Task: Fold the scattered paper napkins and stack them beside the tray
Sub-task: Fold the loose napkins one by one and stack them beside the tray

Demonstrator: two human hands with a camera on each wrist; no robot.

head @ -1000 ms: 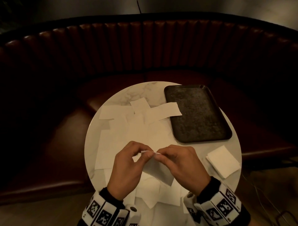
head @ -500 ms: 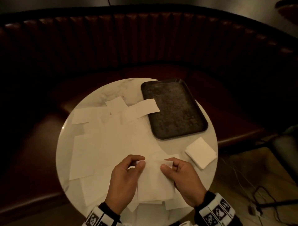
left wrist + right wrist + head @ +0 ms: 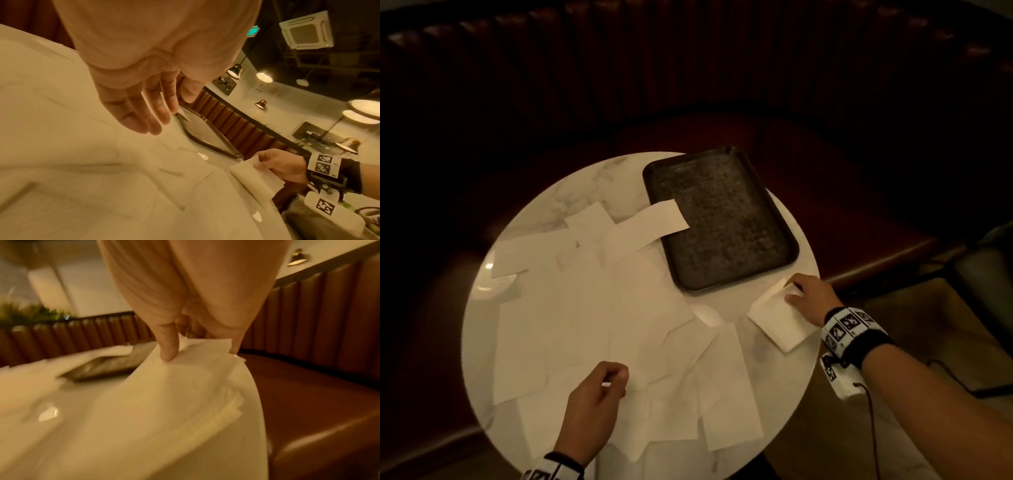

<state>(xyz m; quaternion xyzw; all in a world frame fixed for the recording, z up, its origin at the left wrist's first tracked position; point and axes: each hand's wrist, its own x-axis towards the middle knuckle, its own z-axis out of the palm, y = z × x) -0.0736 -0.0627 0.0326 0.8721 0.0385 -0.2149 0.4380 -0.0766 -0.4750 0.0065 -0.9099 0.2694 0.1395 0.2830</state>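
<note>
Napkins lie unfolded and overlapping across the near and left parts of the round table. Over their near edge hangs the left hand, fingers loosely bent; the head view shows a small white scrap between thumb and forefinger, though the wrist view shows the fingers relaxed, so whether it pinches anything I cannot tell. Farther right, at the table's edge, the right hand pinches the far corner of a folded napkin, thumb on top, lying on the stack just beside the tray's near end. Beyond, the dark tray sits on the table's far right, one napkin's end lapping over its left rim. A red booth curves behind.
</note>
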